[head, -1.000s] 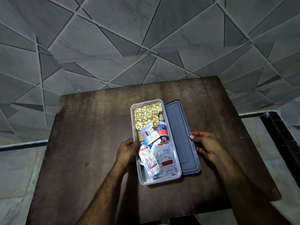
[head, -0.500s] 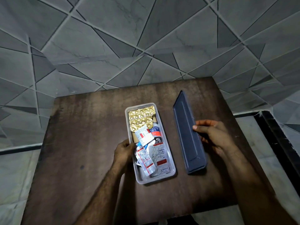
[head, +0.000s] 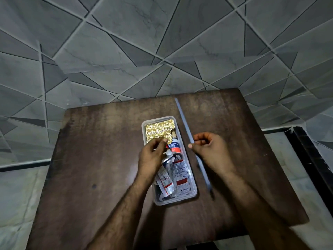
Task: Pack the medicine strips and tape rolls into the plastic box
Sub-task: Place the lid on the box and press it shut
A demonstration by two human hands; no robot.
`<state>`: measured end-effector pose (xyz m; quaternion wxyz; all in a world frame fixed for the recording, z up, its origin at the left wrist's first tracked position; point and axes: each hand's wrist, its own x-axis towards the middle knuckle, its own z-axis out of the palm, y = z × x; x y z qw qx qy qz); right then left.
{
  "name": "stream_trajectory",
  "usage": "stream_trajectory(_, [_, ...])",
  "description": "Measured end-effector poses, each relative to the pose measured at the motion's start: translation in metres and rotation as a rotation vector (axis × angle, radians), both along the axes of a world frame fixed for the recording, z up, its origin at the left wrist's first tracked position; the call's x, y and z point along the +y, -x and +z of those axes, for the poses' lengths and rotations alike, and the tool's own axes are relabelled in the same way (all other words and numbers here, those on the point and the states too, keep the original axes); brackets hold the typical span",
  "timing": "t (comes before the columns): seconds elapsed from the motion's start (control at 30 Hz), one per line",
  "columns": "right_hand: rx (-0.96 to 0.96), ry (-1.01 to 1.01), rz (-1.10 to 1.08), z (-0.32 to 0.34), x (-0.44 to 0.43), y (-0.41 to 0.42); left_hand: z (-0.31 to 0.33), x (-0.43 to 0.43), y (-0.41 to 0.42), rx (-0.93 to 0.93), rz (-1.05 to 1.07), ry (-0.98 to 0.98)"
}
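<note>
A clear plastic box (head: 193, 193) sits on the dark wooden table (head: 100, 159). Inside lie a gold foil medicine strip (head: 158, 131) at the far end, a white adhesive tape roll (head: 173, 146) in the middle, and silver-and-red medicine strips (head: 180, 179) at the near end. My left hand (head: 153, 156) hovers over the box's middle, fingers pinched near the gold strip's edge; whether it grips anything I cannot tell. My right hand (head: 209, 150) holds the grey-blue lid (head: 183, 120) on edge, right of the box, so only its thin rim shows.
The table stands against a grey tiled wall (head: 162, 42) with angular lines. A pale floor shows at both sides, and a dark frame (head: 310, 150) runs along the right.
My right hand has tilted the lid from lying flat to standing on its edge. My left hand moved from the box's left wall to above the contents.
</note>
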<state>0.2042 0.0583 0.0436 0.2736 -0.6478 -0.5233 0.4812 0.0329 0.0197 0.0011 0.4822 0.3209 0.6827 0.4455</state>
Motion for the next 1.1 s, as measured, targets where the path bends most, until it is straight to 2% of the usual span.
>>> stream_trajectory(0.03, [-0.06, -0.027, 0.032, 0.001, -0.005, 0.008, 0.009, 0.002, -0.007, -0.179, -0.007, 0.004])
stream_trajectory(0.1, [-0.224, -0.141, 0.114, 0.003, -0.016, 0.022, 0.022, 0.004, -0.017, -0.358, -0.038, -0.007])
stream_trajectory(0.2, [-0.351, -0.244, 0.253, 0.002, -0.033, 0.039, 0.019, 0.005, -0.018, -0.318, -0.014, -0.039])
stream_trajectory(0.37, [-0.33, -0.293, 0.378, -0.01, -0.037, 0.043, 0.003, 0.003, -0.004, -0.292, 0.078, -0.003])
stream_trajectory(0.47, [-0.309, -0.34, 0.272, -0.011, -0.024, 0.032, -0.001, -0.001, 0.006, -0.296, 0.069, 0.008])
stream_trajectory(0.57, [-0.479, -0.331, 0.162, -0.024, -0.006, 0.013, -0.002, -0.006, 0.017, -0.307, 0.099, 0.003])
stream_trajectory(0.63, [-0.549, -0.245, 0.161, -0.037, 0.001, 0.003, -0.005, -0.008, 0.024, -0.322, 0.119, 0.007])
stream_trajectory(0.7, [-0.412, -0.137, 0.154, -0.046, 0.004, -0.001, -0.009, -0.01, 0.03, -0.328, 0.131, 0.008])
stream_trajectory(0.77, [-0.253, -0.05, 0.102, -0.051, 0.003, -0.002, -0.01, -0.012, 0.031, -0.314, 0.119, 0.009])
stream_trajectory(0.8, [-0.232, -0.039, 0.091, -0.054, 0.001, 0.003, -0.01, -0.014, 0.035, -0.298, 0.121, 0.014])
stream_trajectory(0.9, [-0.251, -0.026, 0.064, -0.061, -0.004, 0.006, -0.017, -0.016, 0.04, -0.209, 0.122, 0.08])
stream_trajectory(1.03, [-0.323, -0.024, 0.097, -0.069, -0.007, 0.009, -0.032, -0.018, 0.049, 0.044, 0.139, 0.176])
stream_trajectory(1.1, [-0.349, -0.019, 0.106, -0.073, -0.006, 0.011, -0.042, -0.018, 0.051, 0.086, 0.15, 0.192])
